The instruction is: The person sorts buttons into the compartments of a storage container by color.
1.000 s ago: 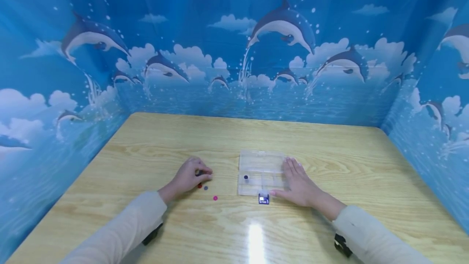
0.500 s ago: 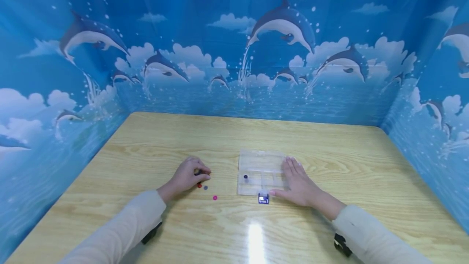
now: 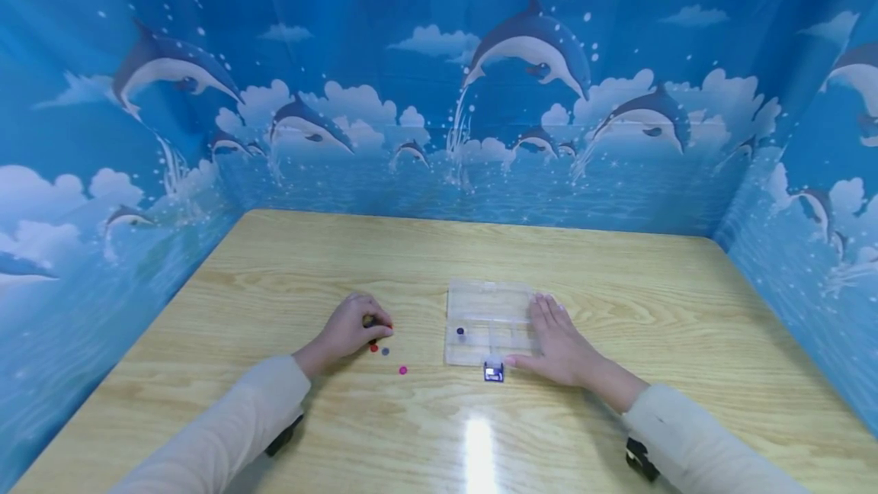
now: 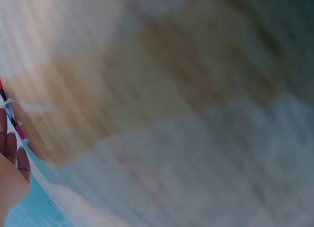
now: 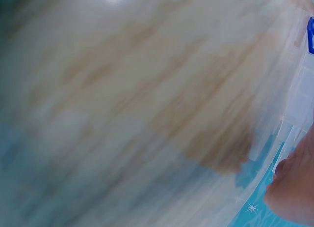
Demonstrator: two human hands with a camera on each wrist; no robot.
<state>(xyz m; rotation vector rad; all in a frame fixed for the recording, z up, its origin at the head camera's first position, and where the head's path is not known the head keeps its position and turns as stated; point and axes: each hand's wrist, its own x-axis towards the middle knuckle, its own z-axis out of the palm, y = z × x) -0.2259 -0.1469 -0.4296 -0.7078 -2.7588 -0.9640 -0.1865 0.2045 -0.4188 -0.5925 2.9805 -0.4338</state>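
A clear plastic compartment box (image 3: 488,302) lies on the table with its lid laid back. One dark round piece (image 3: 460,332) sits in its near left compartment, and a blue latch (image 3: 493,372) marks its front edge. My right hand (image 3: 564,349) rests along the box's right side, fingers straight, thumb near the latch. To the left, my left hand (image 3: 348,328) is curled over several small pieces, partly hidden under it. A small red round piece (image 3: 390,326) shows between its thumb and fingertip. Beside the hand lie another red piece (image 3: 373,348), a grey-blue piece (image 3: 386,351) and a pink piece (image 3: 403,370).
The wooden table (image 3: 617,280) spreads around both hands. Behind it and on both sides hangs a blue curtain (image 3: 357,166) printed with dolphins. Both wrist views are mostly blurred table surface, with the left hand (image 4: 12,170) and right hand (image 5: 294,187) at their edges.
My left hand has drawn back very slightly to the left, and a red piece now shows at its fingertips. The right hand and the box have not moved.
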